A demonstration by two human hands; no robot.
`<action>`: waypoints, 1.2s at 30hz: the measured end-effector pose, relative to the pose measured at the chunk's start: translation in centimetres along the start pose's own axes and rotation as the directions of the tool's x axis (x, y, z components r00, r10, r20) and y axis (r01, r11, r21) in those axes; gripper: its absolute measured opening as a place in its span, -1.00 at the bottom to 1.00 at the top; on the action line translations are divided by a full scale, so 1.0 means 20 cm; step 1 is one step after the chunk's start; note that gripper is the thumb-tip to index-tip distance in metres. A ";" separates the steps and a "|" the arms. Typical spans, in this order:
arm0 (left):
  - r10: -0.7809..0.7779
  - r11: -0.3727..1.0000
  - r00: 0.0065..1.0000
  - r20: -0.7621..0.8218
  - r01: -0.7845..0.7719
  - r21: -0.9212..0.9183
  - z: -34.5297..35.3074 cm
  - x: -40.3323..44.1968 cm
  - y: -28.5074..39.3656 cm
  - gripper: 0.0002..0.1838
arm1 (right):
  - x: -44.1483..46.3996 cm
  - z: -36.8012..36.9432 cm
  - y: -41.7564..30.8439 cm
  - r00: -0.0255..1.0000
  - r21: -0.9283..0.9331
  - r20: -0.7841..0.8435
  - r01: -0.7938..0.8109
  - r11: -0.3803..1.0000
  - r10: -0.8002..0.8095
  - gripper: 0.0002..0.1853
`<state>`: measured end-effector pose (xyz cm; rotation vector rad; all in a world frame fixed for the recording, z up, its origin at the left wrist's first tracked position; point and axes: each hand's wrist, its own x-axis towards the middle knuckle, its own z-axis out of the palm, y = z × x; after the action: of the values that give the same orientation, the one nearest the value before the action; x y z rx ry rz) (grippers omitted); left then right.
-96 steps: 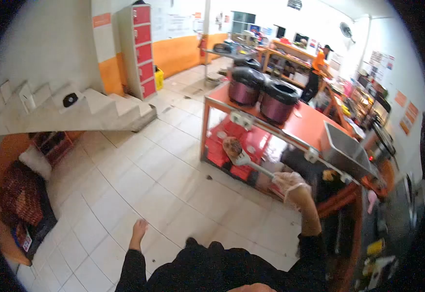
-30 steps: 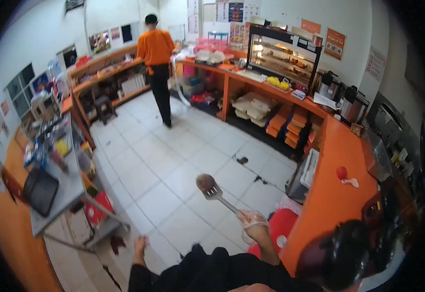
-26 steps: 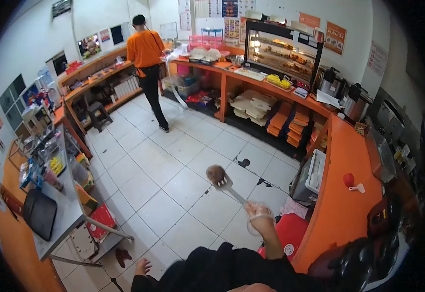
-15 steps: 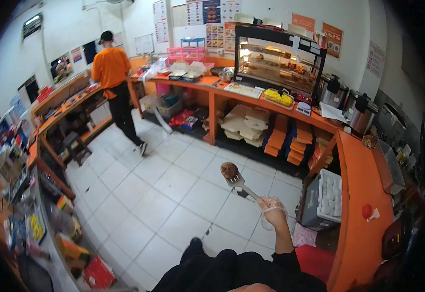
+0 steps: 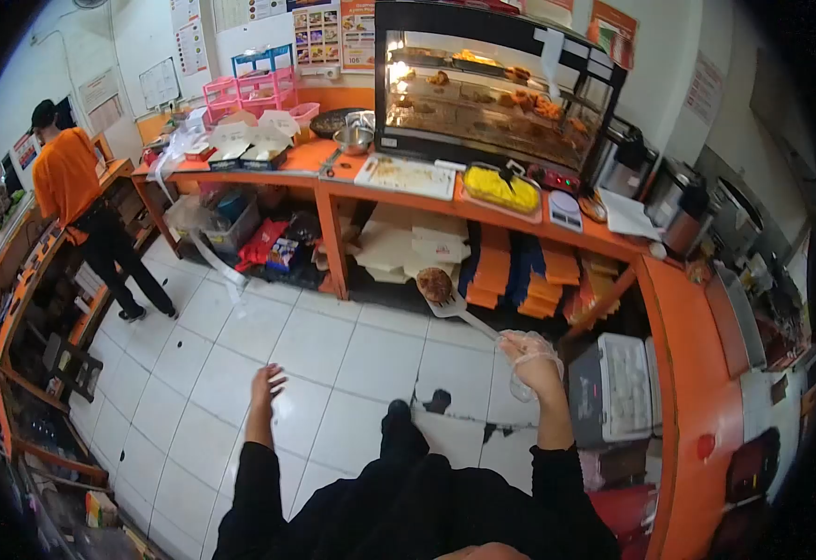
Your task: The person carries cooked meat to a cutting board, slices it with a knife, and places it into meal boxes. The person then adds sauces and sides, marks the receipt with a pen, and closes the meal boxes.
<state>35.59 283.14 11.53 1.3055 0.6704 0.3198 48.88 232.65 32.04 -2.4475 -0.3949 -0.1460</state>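
Note:
My right hand (image 5: 529, 357), in a clear plastic glove, grips the handle of a slotted spatula (image 5: 471, 319) held out in front of me. On the spatula's blade rests a round, browned piece of food (image 5: 435, 284). My left hand (image 5: 266, 385) is bare and hangs over the floor to the left, fingers loosely apart, with nothing in it. Ahead on the orange counter (image 5: 333, 170) stand a glass display warmer (image 5: 492, 110) with fried food on its shelves, a white tray (image 5: 406, 177) and a dish of yellow food (image 5: 501, 189).
A person in an orange shirt (image 5: 67, 177) stands at the left counter. Open cartons (image 5: 257, 140) sit on the front counter, stacked boxes (image 5: 408, 241) beneath it. To my right are a grey-and-white container (image 5: 621, 383) and an orange side counter (image 5: 688, 345). White floor tiles (image 5: 305, 345) lie ahead.
I have come closer to the front counter and the warmer, carrying the food on the spatula. My left hand has come into view. The other person appears farther left.

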 end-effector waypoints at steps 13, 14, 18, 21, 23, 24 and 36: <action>-0.313 0.941 0.926 -0.213 0.332 0.061 0.44 1.02 0.13 -0.57 | 2.26 0.34 0.08 0.975 -0.351 -0.051 0.186 0.918 -0.217 -0.79; -0.313 0.940 0.922 -0.228 0.335 0.061 0.45 1.13 0.15 -0.58 | 2.37 0.32 -0.01 0.994 -0.378 0.056 0.110 0.919 -0.096 -0.82; -0.295 0.938 0.942 -0.158 0.317 0.138 0.57 1.71 0.29 -0.61 | 2.70 0.45 0.01 0.989 -0.580 0.047 0.144 0.802 -0.144 -0.90; -0.212 0.954 0.976 -0.055 0.218 0.206 0.83 2.13 0.48 -0.65 | 2.84 0.30 -0.10 0.995 -0.680 0.084 0.094 0.727 -0.050 -0.88; -0.124 0.970 0.992 0.028 0.115 0.216 1.04 2.35 0.68 -0.68 | 2.85 0.18 -0.08 1.000 -0.725 0.031 0.021 0.689 0.002 -0.87; -0.089 0.972 0.994 0.066 0.072 0.222 1.15 2.44 0.77 -0.69 | 2.82 0.11 -0.05 0.993 -0.699 -0.029 0.064 0.712 -0.118 -0.85; 0.324 0.806 0.841 0.434 -0.485 0.339 2.31 2.70 1.11 -0.79 | 2.20 -0.31 0.53 0.705 0.050 -0.467 -0.582 0.812 0.534 -0.68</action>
<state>109.05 283.77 23.11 1.8962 0.1317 0.2788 93.99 231.73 39.64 -2.4083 0.5899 -0.4815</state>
